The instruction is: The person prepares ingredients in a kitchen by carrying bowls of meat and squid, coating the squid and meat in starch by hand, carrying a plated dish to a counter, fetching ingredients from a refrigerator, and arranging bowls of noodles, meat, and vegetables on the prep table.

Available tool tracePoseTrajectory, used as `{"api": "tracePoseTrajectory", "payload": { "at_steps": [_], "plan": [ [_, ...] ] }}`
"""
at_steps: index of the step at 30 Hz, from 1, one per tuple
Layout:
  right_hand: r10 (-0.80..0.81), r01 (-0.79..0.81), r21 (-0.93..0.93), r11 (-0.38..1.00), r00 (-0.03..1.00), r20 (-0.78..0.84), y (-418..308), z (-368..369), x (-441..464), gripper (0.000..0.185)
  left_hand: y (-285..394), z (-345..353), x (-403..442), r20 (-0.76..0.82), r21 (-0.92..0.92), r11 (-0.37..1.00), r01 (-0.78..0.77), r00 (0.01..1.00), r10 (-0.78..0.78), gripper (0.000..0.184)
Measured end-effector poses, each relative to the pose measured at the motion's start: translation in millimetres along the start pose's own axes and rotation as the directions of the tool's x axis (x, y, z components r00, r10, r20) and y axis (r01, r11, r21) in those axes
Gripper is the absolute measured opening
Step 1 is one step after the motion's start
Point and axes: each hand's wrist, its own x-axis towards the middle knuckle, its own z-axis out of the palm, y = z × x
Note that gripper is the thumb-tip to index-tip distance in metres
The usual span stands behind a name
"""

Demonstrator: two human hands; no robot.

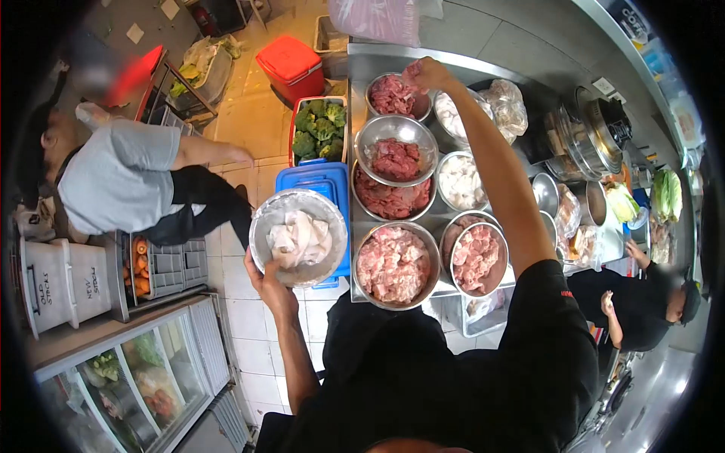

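Observation:
My left hand (273, 291) grips the near rim of a metal bowl (262, 215), thumb inside it. Pale, whitish raw pieces (302, 235) lie in that bowl; their kind is unclear. At the far end of the steel table, my right hand (432, 74) is closed around some reddish raw meat (411, 73). It is above the right rim of a bowl of sliced red meat (391, 97). Nearer to me, another bowl of red meat (396, 158) rests on a larger one (393, 198). Bowls of pink meat (393, 263) (477, 258) stand closest to my body.
White pieces fill bowls (462, 181) on the right. A blue lidded container (311, 177), a crate of broccoli (320, 130) and a red cooler (291, 66) stand left of the table. One person (124, 177) is at left, another (630, 306) at right.

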Motion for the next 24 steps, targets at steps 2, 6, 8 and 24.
{"api": "tracePoseTrajectory", "payload": {
  "at_steps": [2, 6, 8, 24],
  "plan": [
    [-0.054, 0.053, 0.064, 0.997, 0.998, 0.018, 3, 1, -6, 0.029, 0, 5, -12, -0.004, -0.006, 1.0, -0.01, 1.0, 0.01, 0.056],
    [0.0, 0.003, -0.12, 0.993, 1.0, 0.026, 23, 37, 8, 0.023, -10, 4, -28, -0.013, 0.035, 0.999, -0.034, 0.999, 0.034, 0.057],
    [-0.123, 0.155, -0.412, 0.898, 0.987, 0.103, 23, 69, 8, 0.024, -15, 5, -40, -0.026, 0.034, 0.999, -0.041, 0.999, 0.042, 0.057],
    [-0.216, 0.168, 0.14, 0.976, 0.849, 0.483, -91, -23, -94, 0.041, -2, -8, -61, -0.078, 0.005, 0.998, -0.067, 0.995, 0.067, 0.059]
  ]
}}
